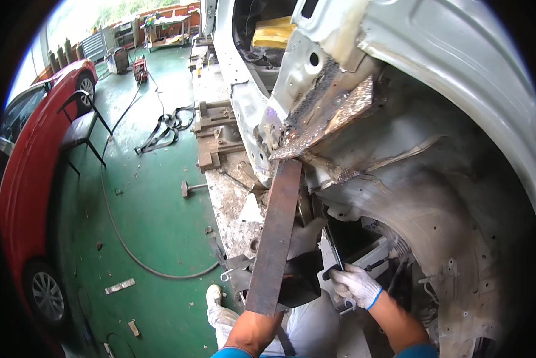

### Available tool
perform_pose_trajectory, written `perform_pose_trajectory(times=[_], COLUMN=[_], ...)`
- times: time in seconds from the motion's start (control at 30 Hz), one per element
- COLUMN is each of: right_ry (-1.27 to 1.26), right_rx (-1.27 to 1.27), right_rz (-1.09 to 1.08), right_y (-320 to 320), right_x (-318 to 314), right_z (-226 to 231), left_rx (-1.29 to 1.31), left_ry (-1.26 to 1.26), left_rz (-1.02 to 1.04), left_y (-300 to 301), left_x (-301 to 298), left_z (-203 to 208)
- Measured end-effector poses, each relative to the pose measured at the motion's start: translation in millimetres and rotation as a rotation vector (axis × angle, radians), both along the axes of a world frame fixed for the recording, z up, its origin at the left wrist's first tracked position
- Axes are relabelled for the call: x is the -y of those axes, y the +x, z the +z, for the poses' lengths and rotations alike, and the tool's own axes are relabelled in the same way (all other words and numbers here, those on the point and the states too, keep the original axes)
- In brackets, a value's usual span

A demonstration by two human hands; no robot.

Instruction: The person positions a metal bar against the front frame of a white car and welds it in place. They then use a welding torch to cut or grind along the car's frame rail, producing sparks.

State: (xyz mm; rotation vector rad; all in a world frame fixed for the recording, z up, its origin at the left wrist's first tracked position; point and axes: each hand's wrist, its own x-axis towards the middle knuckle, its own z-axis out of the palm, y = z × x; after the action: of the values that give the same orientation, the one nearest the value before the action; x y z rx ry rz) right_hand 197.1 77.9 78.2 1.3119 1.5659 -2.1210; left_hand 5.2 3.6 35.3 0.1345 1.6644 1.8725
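In the head view, a long rusty bar (277, 232) slants up to the pale car body (453, 30). The gloved left hand (304, 238) is partly hidden behind it; whether its fingers grip, I cannot tell. The right hand (356, 285), near right, has its fingers clamped on a slim metal rod (335, 246).

Green floor (155, 203), dark-framed chair (82, 130), daylit opening (83, 18)

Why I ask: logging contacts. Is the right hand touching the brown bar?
Apart: the head view shows the right hand clear of the brown bar, with a black piece showing between them.
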Motion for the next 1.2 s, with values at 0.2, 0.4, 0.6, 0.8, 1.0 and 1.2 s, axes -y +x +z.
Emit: perform_pose_trajectory(times=[0.2, 0.4, 0.6, 0.8, 1.0, 1.2], right_ry=[0.086, 0.483, 0.429, 0.871, 1.059, 1.102], right_rx=[-0.063, -0.053, -0.226, -0.239, -0.458, -0.393], right_rz=[0.017, -0.033, -0.236, 0.023, -0.087, -0.033], right_y=[3, 10, 16, -35, -70, -93], right_x=[1, -2, -10, -14, -25, -33], right_z=[-10, -75, -149, -207, -251, -273], left_rx=[-0.025, -0.166, -0.360, -0.045, -0.047, -0.025], left_ry=[0.059, 0.112, 0.131, 0.155, 0.240, 0.223], left_rz=[0.069, 0.200, 0.233, 0.114, 0.151, 0.168], left_y=[4, 0, -8, -1, 1, 3], left_x=[-8, -21, -29, -24, -22, -20], left_z=[-20, -54, -88, -70, -54, -45])
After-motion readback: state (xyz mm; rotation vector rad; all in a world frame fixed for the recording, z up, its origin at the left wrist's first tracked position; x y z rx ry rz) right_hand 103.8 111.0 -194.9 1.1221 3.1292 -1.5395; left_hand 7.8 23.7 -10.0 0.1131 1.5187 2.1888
